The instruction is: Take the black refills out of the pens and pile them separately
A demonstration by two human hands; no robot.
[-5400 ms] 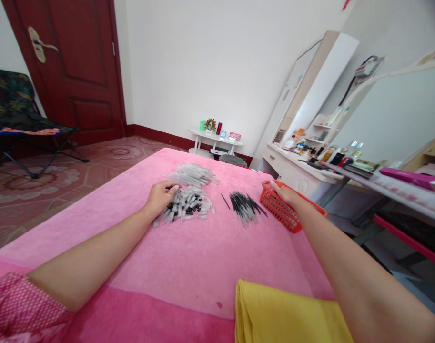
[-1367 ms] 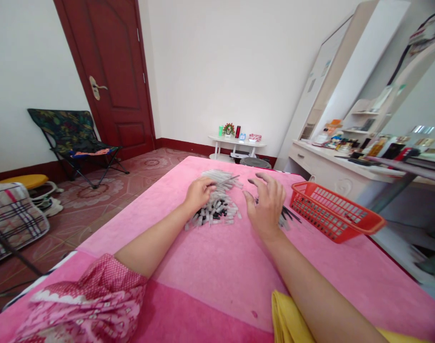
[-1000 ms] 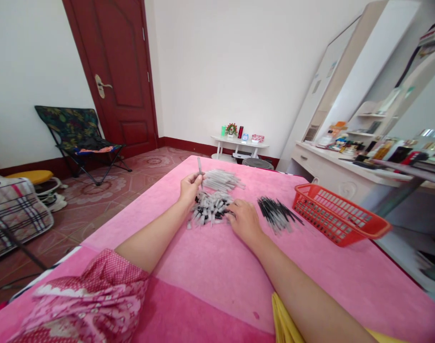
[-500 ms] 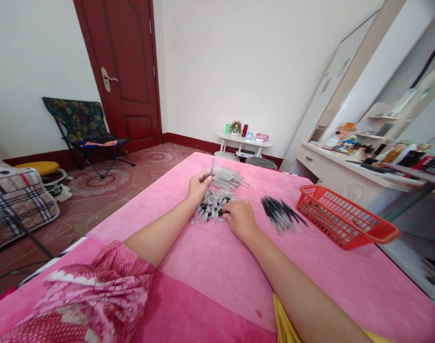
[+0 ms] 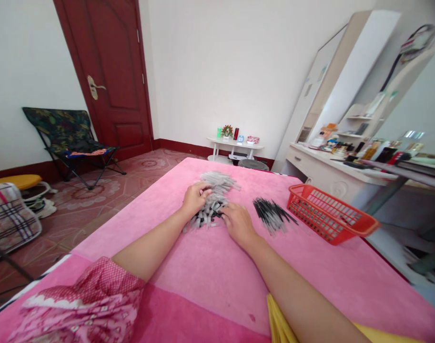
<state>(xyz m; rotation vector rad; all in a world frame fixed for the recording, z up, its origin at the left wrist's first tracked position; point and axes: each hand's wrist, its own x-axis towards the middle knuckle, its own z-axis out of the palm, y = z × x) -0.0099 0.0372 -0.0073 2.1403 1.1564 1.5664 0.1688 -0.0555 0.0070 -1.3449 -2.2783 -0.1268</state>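
My left hand (image 5: 195,199) is closed, its thumb and fingers pinched together at the left side of a heap. What it holds, if anything, blends into the pale pieces behind. That heap is made of short translucent and black cap-like pieces (image 5: 212,212). My right hand (image 5: 239,223) touches the heap's right edge with curled, closed fingers; whatever lies between its fingertips is too small to name. Just beyond my left fingers lie thin translucent tubes (image 5: 222,182), loosely side by side. To the right of my right hand is a bunch of black-and-clear sticks (image 5: 272,214).
A red plastic basket (image 5: 331,216) stands on the pink cloth (image 5: 203,271) at the right. Behind the covered table is a small white shelf (image 5: 235,142). A dressing table (image 5: 310,159) with bottles is at the right, a folding chair (image 5: 63,138) at the left.
My left hand held a thin translucent tube upright; that tube no longer stands out above its fingers. My right hand stays at the heap. The whole view has shifted a little.
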